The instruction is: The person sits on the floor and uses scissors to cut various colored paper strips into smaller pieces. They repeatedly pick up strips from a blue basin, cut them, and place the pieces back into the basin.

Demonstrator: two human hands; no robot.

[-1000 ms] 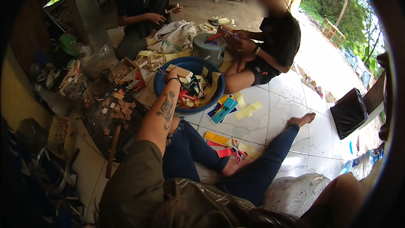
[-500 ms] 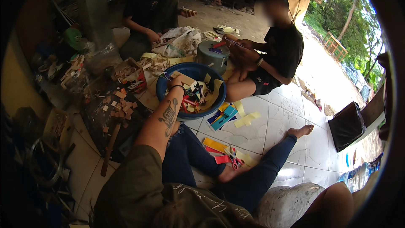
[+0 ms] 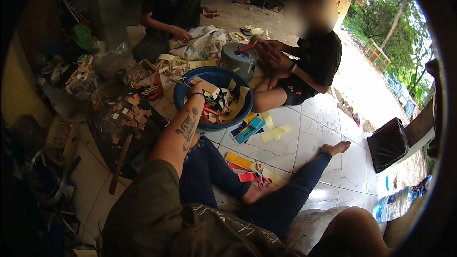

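My left arm stretches forward to a round blue basin (image 3: pixel 223 126). My left hand (image 3: pixel 194 91) is inside its left side, over a heap of pale wooden pieces (image 3: pixel 207 86) and coloured strips. Its fingers are too small and shadowed to make out. My right hand is out of view; a bare bent limb, apparently my right arm, shows at the lower right. Between my legs lie red-handled scissors (image 3: pixel 263 181), on yellow and red strips (image 3: pixel 239 160). Blue and yellow flat pieces (image 3: pixel 250 130) lie on the tiles right of the basin.
A co-worker in a cap (image 3: pixel 314 52) sits beyond the basin, beside an upturned metal pot (image 3: pixel 239 64). Another person (image 3: pixel 169 14) sits further left. Small wooden squares (image 3: pixel 137 115) cover a dark board at left, with a stick (image 3: pixel 121 164). A water bottle (image 3: pixel 394 204) lies at right.
The view has shifted slightly. My left hand stays in the basin and has moved a little leftward in the picture. The co-worker in the cap has shifted their head and hands slightly.
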